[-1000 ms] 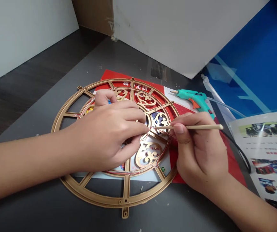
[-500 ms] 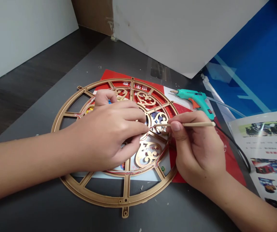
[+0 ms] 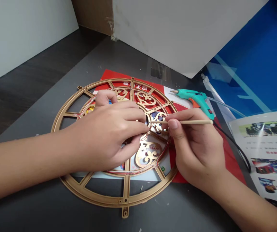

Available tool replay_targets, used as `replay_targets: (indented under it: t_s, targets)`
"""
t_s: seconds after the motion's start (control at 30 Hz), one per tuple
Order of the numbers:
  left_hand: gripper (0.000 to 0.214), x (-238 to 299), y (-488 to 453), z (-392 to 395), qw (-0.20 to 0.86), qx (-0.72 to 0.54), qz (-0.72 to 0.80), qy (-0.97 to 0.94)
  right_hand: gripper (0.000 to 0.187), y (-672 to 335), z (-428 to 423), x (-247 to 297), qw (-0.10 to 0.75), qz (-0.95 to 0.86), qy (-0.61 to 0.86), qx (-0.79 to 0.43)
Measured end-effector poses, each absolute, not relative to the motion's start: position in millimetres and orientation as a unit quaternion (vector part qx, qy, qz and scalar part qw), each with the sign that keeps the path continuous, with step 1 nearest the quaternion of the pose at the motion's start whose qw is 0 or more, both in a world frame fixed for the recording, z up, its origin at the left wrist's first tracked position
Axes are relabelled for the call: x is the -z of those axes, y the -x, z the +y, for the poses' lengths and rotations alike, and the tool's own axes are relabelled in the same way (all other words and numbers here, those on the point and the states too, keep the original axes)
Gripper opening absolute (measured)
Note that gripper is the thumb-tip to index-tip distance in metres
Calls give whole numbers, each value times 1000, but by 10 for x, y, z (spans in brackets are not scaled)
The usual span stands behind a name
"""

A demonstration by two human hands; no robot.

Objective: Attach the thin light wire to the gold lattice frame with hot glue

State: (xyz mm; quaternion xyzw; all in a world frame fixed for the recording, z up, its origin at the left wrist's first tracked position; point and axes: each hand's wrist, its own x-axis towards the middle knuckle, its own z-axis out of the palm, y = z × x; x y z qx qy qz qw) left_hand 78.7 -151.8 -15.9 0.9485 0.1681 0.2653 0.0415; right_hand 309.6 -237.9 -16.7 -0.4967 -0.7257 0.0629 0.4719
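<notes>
Head view looks down on a grey tabletop (image 3: 119, 58), with a white board (image 3: 167, 32) standing beyond its far edge and a blue panel (image 3: 254, 58) past the far right corner. A printed leaflet (image 3: 266, 161) lies at the right edge. A teal hot glue gun (image 3: 191, 98) rests on its side toward the far right, set off to one side of the hands, with its black cord (image 3: 237, 149) curving toward the leaflet. A red card (image 3: 227, 158) lies under a gold spoked ring frame (image 3: 119, 201) near the tabletop's middle, giving the frame a flat bed. Gold scroll inserts (image 3: 148, 154) sit in its segments. The left hand (image 3: 106, 135) is closed over the frame's centre, its fingers (image 3: 133, 127) bunched downward as if to steady the spot; whatever they pinch is hidden. The right hand (image 3: 196, 148) grips a thin wooden stick (image 3: 191, 122) like a pen, for fine control, its tip reaching toward those fingers.
</notes>
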Motion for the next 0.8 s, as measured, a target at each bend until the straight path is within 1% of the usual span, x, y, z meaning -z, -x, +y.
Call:
replay_targets:
  t_s: [0.23, 0.37, 0.57, 0.8]
  targets:
    - [30, 138, -771, -1548, 64, -267, 180, -945, 10, -3093, -2374, 140, 471, -710, 516, -87]
    - [29, 132, -768, -1552, 47, -253, 180, -949, 11, -3089, -2393, 130, 469, -701, 527, -105]
    - [31, 145, -762, -1545, 22, -249, 175, -952, 14, -3092, -2422, 130, 508, -693, 508, -60]
    - [31, 148, -769, -1542, 40, -265, 177, -947, 10, -3127, -2433, 202, 490, -722, 482, -82]
